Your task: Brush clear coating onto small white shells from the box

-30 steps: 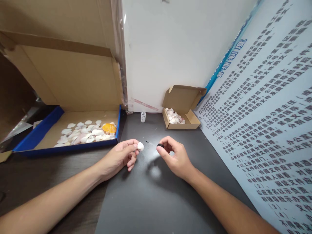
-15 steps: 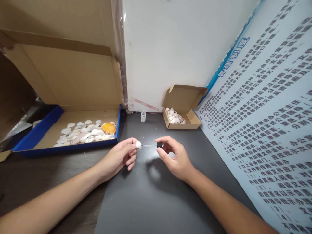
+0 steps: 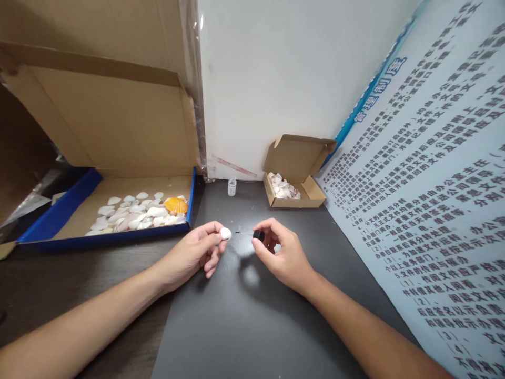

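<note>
A small white seashell (image 3: pixel 225 233) is pinched between the thumb and fingers of my left hand (image 3: pixel 203 247). My right hand (image 3: pixel 280 250) grips a brush cap (image 3: pixel 259 235) by its black top. Its thin clear stem points left, and the dark brush tip shows just short of the shell, apart from it. Behind both hands an uncapped clear small bottle (image 3: pixel 232 187) with a white label stands upright on the dark table.
To the left lies an open blue-edged cardboard box (image 3: pixel 118 184) with many shells and an orange scallop shell (image 3: pixel 175 205). A smaller open cardboard box (image 3: pixel 313 195) of shells sits at the back right. A white wall (image 3: pixel 252 95) and printed board (image 3: pixel 434 173) bound the table.
Half a second ago the brush tip touched the shell; now it is slightly away to the right. The shell has turned in my left fingers. The boxes and bottle stay put.
</note>
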A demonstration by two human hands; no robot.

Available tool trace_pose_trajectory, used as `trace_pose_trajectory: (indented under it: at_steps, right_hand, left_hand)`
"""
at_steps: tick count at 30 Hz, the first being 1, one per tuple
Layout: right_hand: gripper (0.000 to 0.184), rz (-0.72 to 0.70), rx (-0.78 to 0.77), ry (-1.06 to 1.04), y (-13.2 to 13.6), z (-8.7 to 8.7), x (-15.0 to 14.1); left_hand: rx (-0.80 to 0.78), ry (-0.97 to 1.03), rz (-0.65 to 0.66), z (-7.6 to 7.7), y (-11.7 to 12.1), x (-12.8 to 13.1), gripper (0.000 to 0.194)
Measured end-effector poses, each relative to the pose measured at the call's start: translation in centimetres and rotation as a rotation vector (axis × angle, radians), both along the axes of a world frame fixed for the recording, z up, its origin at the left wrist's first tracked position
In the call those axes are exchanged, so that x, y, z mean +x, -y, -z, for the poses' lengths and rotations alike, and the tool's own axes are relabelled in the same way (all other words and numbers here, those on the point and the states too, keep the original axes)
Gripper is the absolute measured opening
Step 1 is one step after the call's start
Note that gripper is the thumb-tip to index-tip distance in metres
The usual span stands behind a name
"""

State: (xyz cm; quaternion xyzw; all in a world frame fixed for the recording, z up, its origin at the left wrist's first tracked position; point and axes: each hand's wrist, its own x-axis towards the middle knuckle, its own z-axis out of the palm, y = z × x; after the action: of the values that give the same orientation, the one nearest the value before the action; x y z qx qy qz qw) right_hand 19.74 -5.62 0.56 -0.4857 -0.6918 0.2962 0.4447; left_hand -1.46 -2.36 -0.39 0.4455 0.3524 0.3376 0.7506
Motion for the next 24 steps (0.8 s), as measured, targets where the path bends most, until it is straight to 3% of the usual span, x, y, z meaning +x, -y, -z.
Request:
trace_pose_trajectory:
  at_steps: [6, 10, 16, 21, 24]
  right_hand:
    - [0.014, -0.071, -0.008, -0.020, 0.19, 0.03, 0.14]
    - [0.012, 0.002, 0.007, 0.015, 0.13, 0.10, 0.13]
    - [0.014, -0.062, 0.030, -0.017, 0.20, -0.13, 0.02]
    - [0.011, 0.010, 0.051, 0.000, 0.20, -0.15, 0.14]
    - [0.013, -0.059, 0.056, -0.024, 0.25, -0.17, 0.20]
  left_hand:
    - [0.003, -0.022, -0.002, -0.27, 0.16, 0.10, 0.016]
    - [0.014, -0.036, -0.002, -0.42, 0.23, 0.10, 0.018]
    - [0.026, -0.030, 0.008, -0.27, 0.22, 0.01, 0.020]
    - [0.033, -0.017, 0.037, 0.02, 0.23, 0.05, 0.025]
    - [0.028, -0.017, 0.039, 0.08, 0.21, 0.04, 0.025]
